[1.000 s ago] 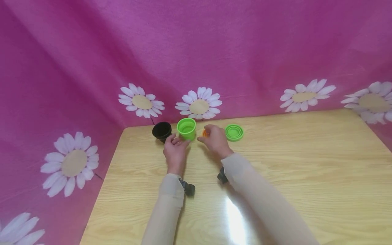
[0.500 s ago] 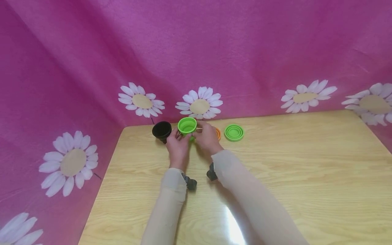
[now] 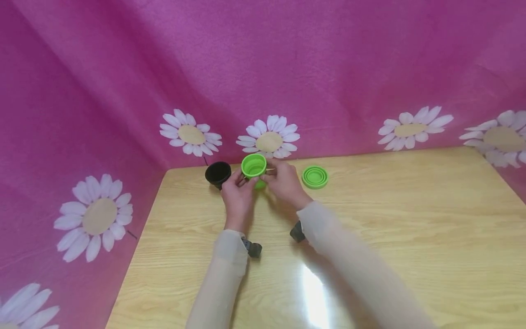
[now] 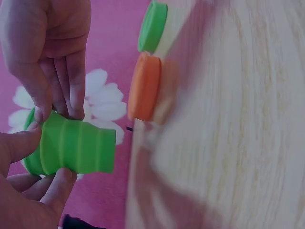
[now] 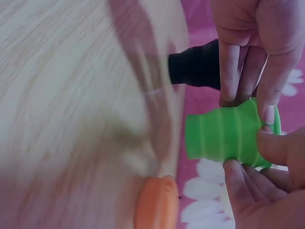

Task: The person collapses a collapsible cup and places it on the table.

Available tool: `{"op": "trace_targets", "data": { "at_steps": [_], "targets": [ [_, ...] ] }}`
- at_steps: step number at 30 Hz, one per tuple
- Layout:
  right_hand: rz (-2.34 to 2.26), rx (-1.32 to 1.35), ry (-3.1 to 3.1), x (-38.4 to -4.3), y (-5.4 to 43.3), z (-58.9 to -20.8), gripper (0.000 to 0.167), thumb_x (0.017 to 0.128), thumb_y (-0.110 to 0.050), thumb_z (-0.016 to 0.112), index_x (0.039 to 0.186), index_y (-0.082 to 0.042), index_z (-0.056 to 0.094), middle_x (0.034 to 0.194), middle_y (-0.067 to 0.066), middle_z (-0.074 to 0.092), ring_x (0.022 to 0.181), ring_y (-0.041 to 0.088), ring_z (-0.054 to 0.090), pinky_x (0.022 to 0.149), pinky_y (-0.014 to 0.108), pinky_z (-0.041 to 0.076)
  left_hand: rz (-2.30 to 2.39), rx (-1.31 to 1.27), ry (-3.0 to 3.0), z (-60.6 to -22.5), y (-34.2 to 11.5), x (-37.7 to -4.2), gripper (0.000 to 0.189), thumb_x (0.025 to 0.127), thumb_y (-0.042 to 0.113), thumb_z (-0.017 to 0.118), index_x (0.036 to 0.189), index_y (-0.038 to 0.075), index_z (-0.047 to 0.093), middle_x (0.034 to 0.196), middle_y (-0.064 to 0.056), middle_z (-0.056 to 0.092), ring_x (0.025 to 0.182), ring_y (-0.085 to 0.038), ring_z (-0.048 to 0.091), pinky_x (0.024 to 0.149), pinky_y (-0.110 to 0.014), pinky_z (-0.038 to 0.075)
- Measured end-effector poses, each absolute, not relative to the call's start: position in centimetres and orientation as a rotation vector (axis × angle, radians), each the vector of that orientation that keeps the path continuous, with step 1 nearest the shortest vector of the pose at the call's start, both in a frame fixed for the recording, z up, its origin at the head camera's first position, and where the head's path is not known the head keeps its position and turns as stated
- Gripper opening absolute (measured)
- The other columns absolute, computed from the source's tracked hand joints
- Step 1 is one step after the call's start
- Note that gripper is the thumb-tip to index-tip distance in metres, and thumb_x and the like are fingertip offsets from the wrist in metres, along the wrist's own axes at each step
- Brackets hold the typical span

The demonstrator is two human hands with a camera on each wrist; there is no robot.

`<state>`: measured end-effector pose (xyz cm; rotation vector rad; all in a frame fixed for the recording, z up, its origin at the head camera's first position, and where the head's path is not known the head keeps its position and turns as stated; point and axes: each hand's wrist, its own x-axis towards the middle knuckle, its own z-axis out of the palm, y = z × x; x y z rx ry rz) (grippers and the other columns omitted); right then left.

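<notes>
A green collapsible cup [image 3: 253,170], drawn out to its full ringed height, is held upright between both hands. My left hand [image 3: 237,201] grips its left side, with the thumb near the rim and the fingers along the wall. On the other side my right hand [image 3: 286,183] pinches the cup at the rim and supports the ringed wall [image 5: 228,133] with its fingers. Both wrist views show the cup's base raised off the table. Just left of my left hand stands a black collapsible cup [image 3: 218,173], also extended.
A flattened orange collapsible cup [image 4: 145,88] lies right of the held cup, hidden behind my right hand in the head view. Farther right is a flattened green one [image 3: 315,177]. The wooden table [image 3: 411,228] meets a pink flowered curtain [image 3: 337,82] at its back edge.
My right hand has moved left from the orange cup to the green cup. Both hands now hold the green cup, which has been raised slightly from where it stood.
</notes>
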<state>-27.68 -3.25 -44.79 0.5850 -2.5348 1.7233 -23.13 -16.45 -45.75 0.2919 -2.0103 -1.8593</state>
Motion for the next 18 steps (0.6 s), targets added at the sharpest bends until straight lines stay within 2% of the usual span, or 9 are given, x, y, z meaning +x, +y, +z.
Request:
{"op": "trace_targets", "data": {
  "at_steps": [6, 10, 13, 18],
  "targets": [
    [1.68, 0.648, -2.516, -26.2, -0.7, -43.6, 0.055, 0.09, 0.0, 0.073, 0.142, -0.003, 0.056, 0.124, 0.017, 0.067, 0.101, 0.026, 0.07, 0.085, 0.029, 0.059, -1.836, 0.234, -2.058, -44.5, -16.0, -21.5, 0.045, 0.083, 0.001, 0.081, 0.126, -0.001, 0.067, 0.111, -0.016, 0.072, 0.098, -0.024, 0.072, 0.083, -0.027, 0.059],
    [1.673, 0.651, -2.513, -24.7, 0.9, -43.0, 0.055, 0.091, -0.003, 0.073, 0.143, -0.004, 0.054, 0.125, 0.016, 0.067, 0.101, 0.025, 0.07, 0.087, 0.033, 0.058, -1.861, 0.165, -2.055, -43.6, -15.5, -20.1, 0.045, 0.081, -0.003, 0.082, 0.124, -0.005, 0.067, 0.11, -0.019, 0.072, 0.097, -0.029, 0.072, 0.083, -0.03, 0.06],
    [1.678, 0.665, -2.504, -23.5, 2.1, -42.5, 0.057, 0.092, -0.005, 0.073, 0.145, -0.005, 0.051, 0.124, 0.015, 0.067, 0.101, 0.024, 0.069, 0.09, 0.035, 0.058, -1.859, 0.13, -2.082, -43.1, -15.1, -19.0, 0.045, 0.08, -0.002, 0.083, 0.123, -0.003, 0.068, 0.11, -0.016, 0.073, 0.097, -0.028, 0.072, 0.081, -0.028, 0.06],
    [1.654, 0.721, -2.451, -21.8, 3.9, -41.9, 0.039, 0.092, -0.002, 0.073, 0.129, -0.005, 0.061, 0.119, 0.013, 0.068, 0.1, 0.024, 0.069, 0.09, 0.035, 0.058, -1.812, 0.063, -2.127, -42.7, -14.5, -18.0, 0.042, 0.079, 0.001, 0.084, 0.119, 0.0, 0.07, 0.105, -0.012, 0.074, 0.092, -0.024, 0.072, 0.078, -0.026, 0.06]
  ]
}}
